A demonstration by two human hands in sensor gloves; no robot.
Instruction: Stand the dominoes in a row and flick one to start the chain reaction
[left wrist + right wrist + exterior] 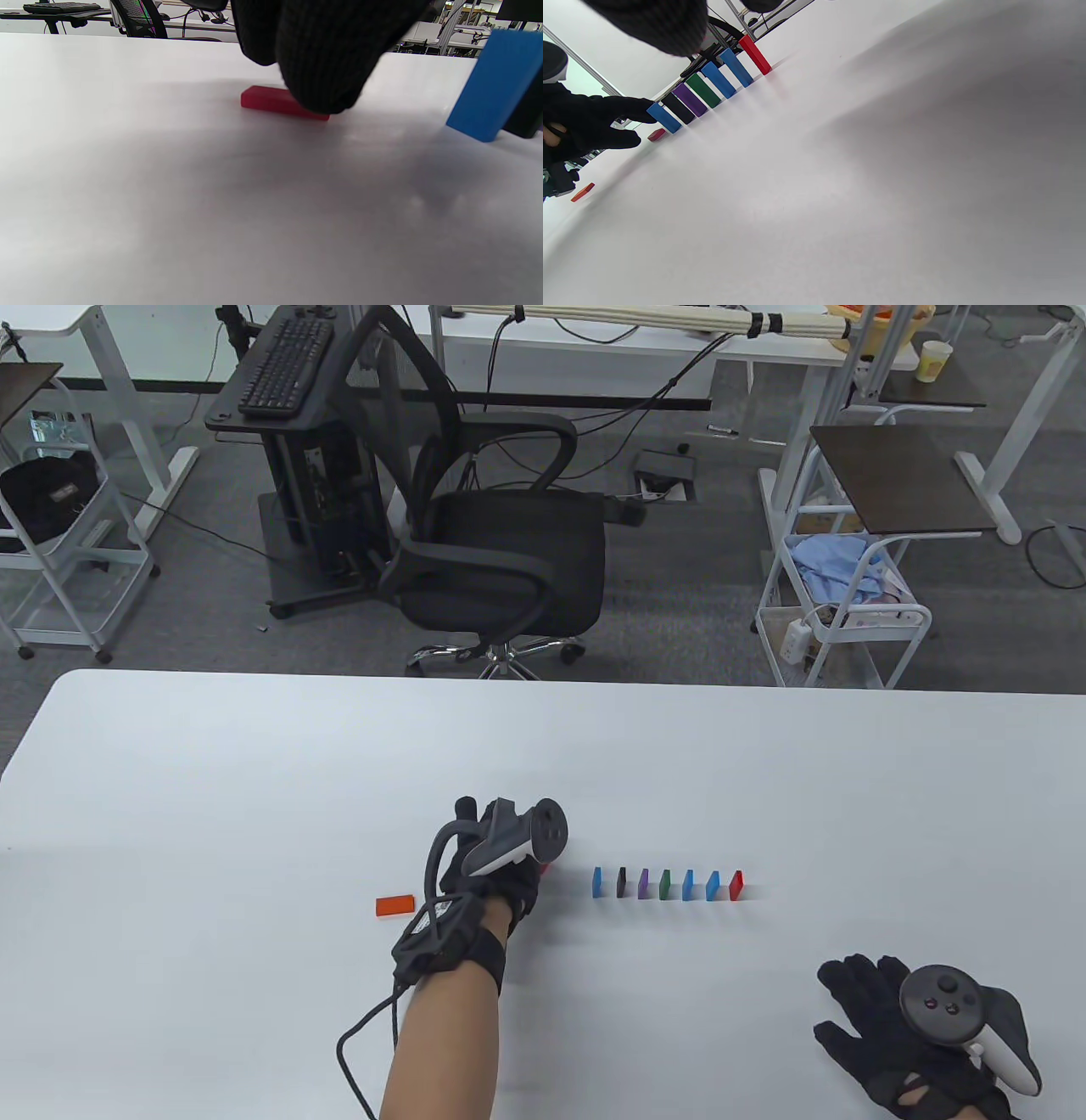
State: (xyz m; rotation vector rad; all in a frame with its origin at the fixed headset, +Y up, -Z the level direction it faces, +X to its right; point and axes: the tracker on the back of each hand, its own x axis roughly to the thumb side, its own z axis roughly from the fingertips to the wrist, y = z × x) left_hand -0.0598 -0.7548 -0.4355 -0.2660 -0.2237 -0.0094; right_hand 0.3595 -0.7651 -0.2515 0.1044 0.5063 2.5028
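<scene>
My left hand (496, 865) fingertips (316, 91) sit on the flat dark-red domino (275, 101), w/ no grip visible yet. It's light, stiff, prob slick, so pinch its long edges. Row (666, 884) stands just right of them. Right hand (920, 1035) rests flat, fingers spread.

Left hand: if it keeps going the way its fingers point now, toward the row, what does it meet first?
The left hand is over a dark red domino lying flat, so that comes first. Beyond it, the first standing piece is the blue domino at the row's left end. Whether the fingers already touch the red one is unclear.
</scene>
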